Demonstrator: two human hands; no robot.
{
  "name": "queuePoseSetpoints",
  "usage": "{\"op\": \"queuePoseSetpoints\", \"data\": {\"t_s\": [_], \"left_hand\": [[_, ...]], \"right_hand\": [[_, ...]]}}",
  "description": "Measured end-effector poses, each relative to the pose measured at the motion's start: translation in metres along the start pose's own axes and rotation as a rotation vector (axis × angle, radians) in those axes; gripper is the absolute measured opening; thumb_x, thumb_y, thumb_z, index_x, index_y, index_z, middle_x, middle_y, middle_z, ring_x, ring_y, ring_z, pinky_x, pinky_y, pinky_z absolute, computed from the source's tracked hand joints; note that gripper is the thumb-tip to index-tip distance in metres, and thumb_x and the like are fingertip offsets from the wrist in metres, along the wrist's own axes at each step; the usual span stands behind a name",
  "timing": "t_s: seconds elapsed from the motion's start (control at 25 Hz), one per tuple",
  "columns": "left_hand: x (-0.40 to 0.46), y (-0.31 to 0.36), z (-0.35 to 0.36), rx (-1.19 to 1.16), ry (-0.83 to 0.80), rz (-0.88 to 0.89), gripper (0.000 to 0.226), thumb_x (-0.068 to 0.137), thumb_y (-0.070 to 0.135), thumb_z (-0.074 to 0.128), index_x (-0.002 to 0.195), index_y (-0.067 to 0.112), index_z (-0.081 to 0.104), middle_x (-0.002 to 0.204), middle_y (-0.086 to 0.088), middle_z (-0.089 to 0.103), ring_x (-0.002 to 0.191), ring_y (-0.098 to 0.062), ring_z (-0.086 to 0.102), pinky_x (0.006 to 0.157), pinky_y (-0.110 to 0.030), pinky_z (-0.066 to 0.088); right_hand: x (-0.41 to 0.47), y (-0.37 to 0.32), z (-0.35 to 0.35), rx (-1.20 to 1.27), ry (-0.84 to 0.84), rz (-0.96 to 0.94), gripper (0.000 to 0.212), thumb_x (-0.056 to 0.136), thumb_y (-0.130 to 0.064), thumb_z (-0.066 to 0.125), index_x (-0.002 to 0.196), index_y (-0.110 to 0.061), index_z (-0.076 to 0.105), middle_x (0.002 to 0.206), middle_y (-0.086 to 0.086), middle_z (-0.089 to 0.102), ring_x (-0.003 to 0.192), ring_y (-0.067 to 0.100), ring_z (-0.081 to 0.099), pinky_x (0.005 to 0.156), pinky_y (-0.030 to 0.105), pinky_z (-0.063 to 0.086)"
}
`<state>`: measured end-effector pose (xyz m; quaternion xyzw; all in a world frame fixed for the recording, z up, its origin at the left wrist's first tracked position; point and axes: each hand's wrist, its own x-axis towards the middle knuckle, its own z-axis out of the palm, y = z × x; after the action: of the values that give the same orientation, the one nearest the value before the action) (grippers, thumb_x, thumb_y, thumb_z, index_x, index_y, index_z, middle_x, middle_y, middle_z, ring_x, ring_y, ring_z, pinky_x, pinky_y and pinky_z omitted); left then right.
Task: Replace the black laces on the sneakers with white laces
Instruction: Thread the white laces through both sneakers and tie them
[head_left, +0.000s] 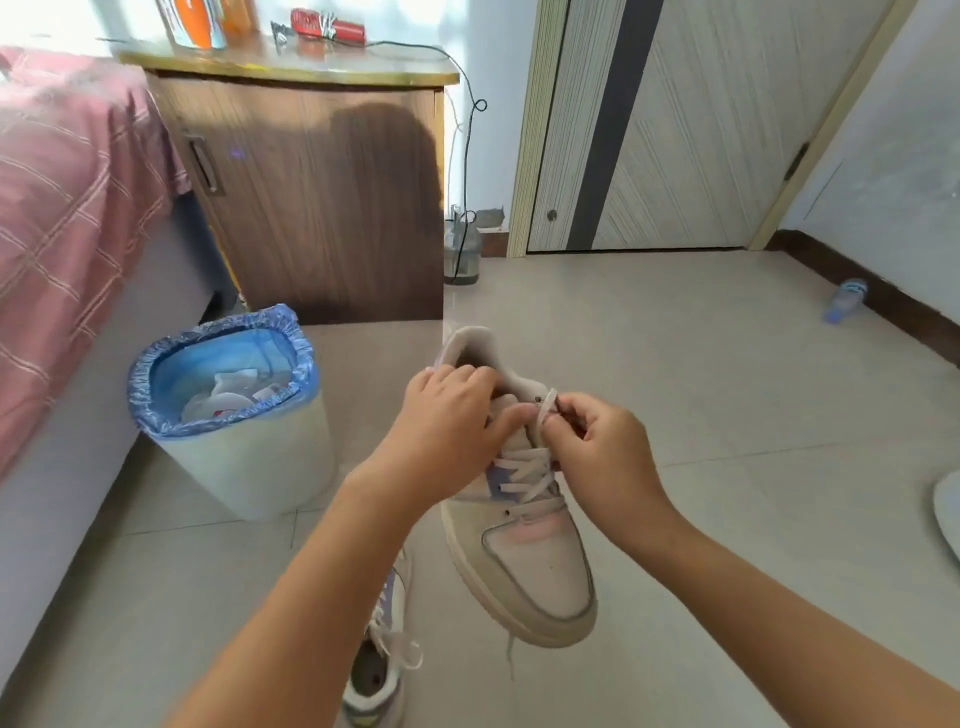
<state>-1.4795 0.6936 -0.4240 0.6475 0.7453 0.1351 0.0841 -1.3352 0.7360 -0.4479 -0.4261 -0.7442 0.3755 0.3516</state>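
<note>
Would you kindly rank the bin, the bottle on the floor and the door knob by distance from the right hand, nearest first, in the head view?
From the right hand:
1. Bin, across to the left on the floor.
2. Bottle, off to the right by the skirting.
3. Door knob, straight ahead on the far door.

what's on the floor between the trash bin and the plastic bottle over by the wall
In the head view, the held sneaker and both hands cross that line; beyond them the floor tiles are bare.
</note>
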Motion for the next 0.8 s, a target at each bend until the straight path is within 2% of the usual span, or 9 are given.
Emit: {"op": "queuePoseSetpoints", "data": {"t_s": [0.04, 0.12, 0.16, 0.24, 0.32, 0.44, 0.56, 0.72, 0.8], "left_hand": [[0.000, -0.004, 0.020, -0.028, 0.002, -0.066, 0.040, 0.096, 0.049, 0.035, 0.111, 0.020, 0.058, 0.110, 0.002, 0.056, 0.110, -0.019, 0.047, 0.091, -0.036, 0.036], [-0.001, -0.006, 0.051, -0.054, -0.034, -0.138, 0.033, 0.099, 0.040, 0.034, 0.099, 0.018, 0.059, 0.105, 0.000, 0.056, 0.107, -0.021, 0.047, 0.085, -0.039, 0.034], [-0.004, -0.004, 0.063, -0.037, -0.027, -0.142, 0.033, 0.099, 0.039, 0.034, 0.093, 0.018, 0.058, 0.099, 0.002, 0.055, 0.103, -0.019, 0.047, 0.084, -0.039, 0.031], [-0.008, -0.003, 0.076, 0.003, 0.049, -0.122, 0.032, 0.099, 0.038, 0.034, 0.089, 0.019, 0.058, 0.091, 0.006, 0.053, 0.099, -0.017, 0.046, 0.087, -0.039, 0.028], [-0.010, 0.001, 0.079, 0.013, 0.070, -0.102, 0.032, 0.099, 0.038, 0.035, 0.087, 0.021, 0.059, 0.089, 0.008, 0.051, 0.097, -0.016, 0.044, 0.090, -0.038, 0.026], [-0.010, 0.008, 0.077, -0.007, 0.070, -0.054, 0.032, 0.099, 0.036, 0.037, 0.085, 0.019, 0.060, 0.084, 0.008, 0.048, 0.088, -0.013, 0.039, 0.086, -0.037, 0.026], [-0.011, 0.002, 0.072, -0.052, 0.075, -0.067, 0.034, 0.099, 0.034, 0.037, 0.082, 0.015, 0.060, 0.081, 0.006, 0.048, 0.086, -0.014, 0.039, 0.088, -0.038, 0.029], [-0.015, -0.014, 0.066, -0.026, 0.084, -0.063, 0.036, 0.099, 0.034, 0.037, 0.086, 0.014, 0.063, 0.086, 0.004, 0.056, 0.087, -0.016, 0.043, 0.087, -0.037, 0.028], [-0.018, -0.019, 0.065, -0.007, 0.099, -0.034, 0.036, 0.099, 0.035, 0.038, 0.085, 0.015, 0.064, 0.086, 0.003, 0.059, 0.090, -0.018, 0.048, 0.093, -0.038, 0.026]], "right_hand": [[-0.003, 0.012, 0.009, 0.002, 0.008, 0.014, 0.013, 0.089, -0.017, 0.056, 0.087, -0.014, 0.069, 0.070, 0.003, 0.067, 0.067, 0.022, 0.061, 0.064, 0.044, 0.053], [-0.012, 0.034, 0.022, 0.036, -0.019, 0.113, 0.020, 0.090, -0.012, 0.054, 0.098, -0.019, 0.071, 0.080, 0.000, 0.070, 0.075, 0.018, 0.063, 0.070, 0.037, 0.055], [-0.017, 0.044, 0.024, 0.161, -0.043, 0.215, 0.025, 0.090, -0.008, 0.052, 0.101, -0.022, 0.070, 0.085, -0.001, 0.071, 0.079, 0.018, 0.064, 0.070, 0.032, 0.055], [-0.023, 0.053, 0.027, 0.601, -0.121, 0.469, 0.034, 0.091, -0.004, 0.048, 0.114, -0.024, 0.064, 0.092, -0.003, 0.070, 0.085, 0.012, 0.063, 0.071, 0.026, 0.051], [-0.027, 0.055, 0.026, 0.880, -0.139, 0.590, 0.033, 0.092, -0.009, 0.051, 0.121, -0.021, 0.060, 0.092, -0.004, 0.069, 0.083, 0.005, 0.064, 0.069, 0.022, 0.049], [-0.025, 0.052, 0.025, 1.057, -0.022, 0.648, 0.022, 0.088, -0.014, 0.062, 0.110, -0.012, 0.064, 0.087, -0.003, 0.068, 0.077, 0.005, 0.065, 0.070, 0.023, 0.051], [-0.020, 0.056, 0.020, 1.102, 0.089, 0.710, 0.003, 0.092, -0.017, 0.056, 0.090, -0.017, 0.059, 0.085, -0.002, 0.067, 0.082, 0.010, 0.061, 0.074, 0.027, 0.042], [-0.015, 0.063, 0.000, 1.083, 0.073, 0.782, 0.019, 0.098, -0.024, 0.046, 0.080, -0.026, 0.052, 0.074, -0.010, 0.072, 0.075, 0.004, 0.064, 0.070, 0.027, 0.037], [-0.011, 0.067, -0.013, 1.135, 0.098, 0.826, 0.021, 0.098, -0.024, 0.045, 0.079, -0.024, 0.054, 0.071, -0.011, 0.071, 0.072, 0.004, 0.066, 0.072, 0.029, 0.041]]}}
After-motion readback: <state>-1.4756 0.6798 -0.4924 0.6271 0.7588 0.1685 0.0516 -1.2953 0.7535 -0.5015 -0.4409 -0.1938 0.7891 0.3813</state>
